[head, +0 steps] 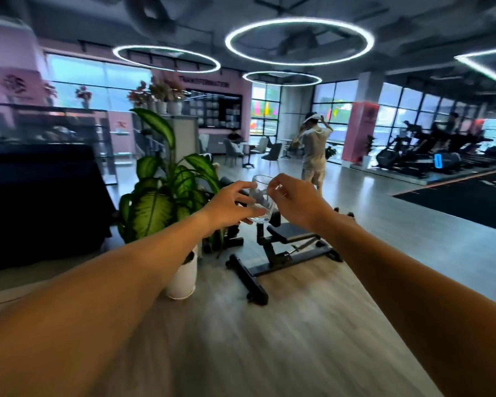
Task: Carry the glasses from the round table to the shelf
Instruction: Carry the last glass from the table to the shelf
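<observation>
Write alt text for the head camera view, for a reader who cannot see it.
Two bare hands, left hand and right hand, hold one clear drinking glass out in front at arm's length in a gym. Below and beyond stand a potted plant and a black weight bench on wood-look flooring, under ring-shaped ceiling lights.

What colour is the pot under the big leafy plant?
White: a plain round white plant pot on the floor, clearest in the head view.

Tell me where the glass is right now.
In the head view the glass is at centre frame, held in the air between the left hand and the right hand, above the black weight bench and right of the potted plant.
</observation>
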Motion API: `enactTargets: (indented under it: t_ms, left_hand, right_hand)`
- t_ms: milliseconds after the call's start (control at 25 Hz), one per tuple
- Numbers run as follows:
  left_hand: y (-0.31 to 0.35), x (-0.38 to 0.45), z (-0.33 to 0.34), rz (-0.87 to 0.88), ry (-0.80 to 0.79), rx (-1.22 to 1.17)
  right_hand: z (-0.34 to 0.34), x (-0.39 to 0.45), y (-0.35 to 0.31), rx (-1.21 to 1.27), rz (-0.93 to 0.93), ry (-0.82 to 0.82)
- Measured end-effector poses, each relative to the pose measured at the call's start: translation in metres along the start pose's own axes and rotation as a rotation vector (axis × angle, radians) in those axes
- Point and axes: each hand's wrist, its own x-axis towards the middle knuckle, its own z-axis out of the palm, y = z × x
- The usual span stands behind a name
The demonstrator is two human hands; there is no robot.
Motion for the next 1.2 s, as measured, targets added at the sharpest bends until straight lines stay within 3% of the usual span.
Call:
enactTargets:
  t_ms: [600,1200]
  left_hand:
    - [-0.14,0.068,-0.277,-0.21,0.405,0.093]
    - [-0.283,0.213,-0.49,-0.334,0.672,0.164]
  right_hand:
    - [0.242,0.267,-0.102,0.232,-0.376,-0.19]
    - [0.461,0.539,-0.152,0.384,-0.528,-0.371]
